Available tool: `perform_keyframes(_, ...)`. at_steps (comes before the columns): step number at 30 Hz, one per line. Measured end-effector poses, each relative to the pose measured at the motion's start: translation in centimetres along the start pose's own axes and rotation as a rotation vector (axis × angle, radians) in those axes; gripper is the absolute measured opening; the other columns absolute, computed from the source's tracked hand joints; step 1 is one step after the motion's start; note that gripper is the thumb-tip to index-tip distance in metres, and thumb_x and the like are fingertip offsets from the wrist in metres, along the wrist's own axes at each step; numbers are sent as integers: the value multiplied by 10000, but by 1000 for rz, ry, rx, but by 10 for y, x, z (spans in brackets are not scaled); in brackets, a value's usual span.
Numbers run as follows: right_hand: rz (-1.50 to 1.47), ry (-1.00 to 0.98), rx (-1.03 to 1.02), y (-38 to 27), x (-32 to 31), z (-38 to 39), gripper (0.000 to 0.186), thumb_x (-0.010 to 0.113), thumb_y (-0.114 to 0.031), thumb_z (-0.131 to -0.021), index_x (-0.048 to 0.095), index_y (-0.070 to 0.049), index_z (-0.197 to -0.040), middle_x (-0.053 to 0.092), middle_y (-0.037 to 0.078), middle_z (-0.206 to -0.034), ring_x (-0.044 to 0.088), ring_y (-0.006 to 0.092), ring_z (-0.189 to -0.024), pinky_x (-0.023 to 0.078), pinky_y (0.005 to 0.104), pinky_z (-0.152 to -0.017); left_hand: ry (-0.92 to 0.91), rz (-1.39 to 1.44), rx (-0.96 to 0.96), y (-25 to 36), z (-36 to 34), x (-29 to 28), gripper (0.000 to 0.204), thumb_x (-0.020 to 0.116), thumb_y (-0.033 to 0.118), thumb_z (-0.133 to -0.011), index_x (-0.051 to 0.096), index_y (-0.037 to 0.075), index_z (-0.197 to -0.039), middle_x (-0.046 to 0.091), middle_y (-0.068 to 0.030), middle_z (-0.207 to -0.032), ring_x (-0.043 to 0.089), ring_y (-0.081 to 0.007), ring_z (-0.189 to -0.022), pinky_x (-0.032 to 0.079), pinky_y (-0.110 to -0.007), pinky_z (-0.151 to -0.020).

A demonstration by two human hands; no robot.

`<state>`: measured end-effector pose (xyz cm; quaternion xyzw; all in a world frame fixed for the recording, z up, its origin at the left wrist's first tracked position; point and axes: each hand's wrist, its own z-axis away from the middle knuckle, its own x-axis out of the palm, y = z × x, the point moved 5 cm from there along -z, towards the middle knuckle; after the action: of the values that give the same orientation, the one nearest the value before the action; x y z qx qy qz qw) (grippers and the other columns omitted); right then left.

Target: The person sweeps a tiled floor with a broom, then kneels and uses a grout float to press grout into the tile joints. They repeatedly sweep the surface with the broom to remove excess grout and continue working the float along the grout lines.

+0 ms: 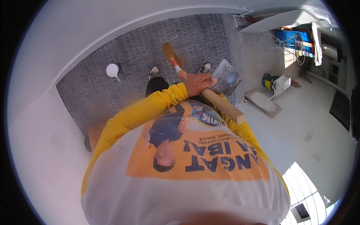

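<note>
My left hand (199, 84), in a yellow sleeve, is closed in front of my waist. Beneath its knuckles runs the red and white handle of a straw broom (175, 64), bristles pointing down toward the floor between my feet. Out of the other side of the hand comes a square-cut wooden stick (225, 107); whether it is joined to the broom is hidden. Beside the thumb shows a wide, smeared metal scraper blade (226, 78), its handle out of sight. My right forearm rises behind the stick, which hides the right hand and its fingers.
On the grey tiled floor (135, 45) stands a white round tub (112, 70) at left. Curved pale walls border it. To the right are a dark green bucket (268, 81), a dusty board (263, 103) on the floor, and a blue bin (292, 38) with loose cables.
</note>
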<state>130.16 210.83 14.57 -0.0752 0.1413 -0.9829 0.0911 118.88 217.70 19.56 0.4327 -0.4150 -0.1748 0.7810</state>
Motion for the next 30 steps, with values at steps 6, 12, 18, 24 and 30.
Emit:
perform_keyframes(6,-268,-357,-186,-57,-88,-59,434,523,-419,-925,555,-68,-1178,644,101,-1027,649,196,-818,533,320,-668,449,289,143,-14,-61,-27,369,510,324,-979,624,-14,-1072,638,-56,-908,580,-128,-771,467,-240,-713)
perform_keyframes(12,-443,-529,-27,-118,-206,-46,530,543,-510,-926,526,-107,-1270,637,97,-1138,635,228,-994,547,407,-794,767,282,81,-54,-136,-12,332,520,325,-965,617,11,-912,562,-18,-740,538,-124,-642,423,-257,-621)
perform_keyframes(18,-130,-131,-21,-104,-298,-105,380,713,-325,-861,581,-110,-1145,635,61,-1065,637,201,-924,560,383,-656,815,-56,-127,-131,-212,-4,487,443,426,-968,612,4,-796,581,-134,-677,568,-251,-662,426,-352,-663)
perform_keyframes(24,265,194,-111,-95,-419,-190,399,692,-300,-833,615,-1,-1086,658,118,-1002,646,185,-898,551,348,-602,1000,-215,-230,-231,-258,-22,578,317,476,-985,614,41,-748,626,-177,-734,605,-377,-746,453,-452,-723)
perform_keyframes(30,1171,240,-281,-72,-486,-366,473,631,-327,-803,625,64,-1070,660,274,-994,635,377,-960,504,416,-811,953,-359,-636,-428,-280,-91,547,281,474,-986,656,82,-919,661,-220,-937,614,-422,-917,459,-516,-821)
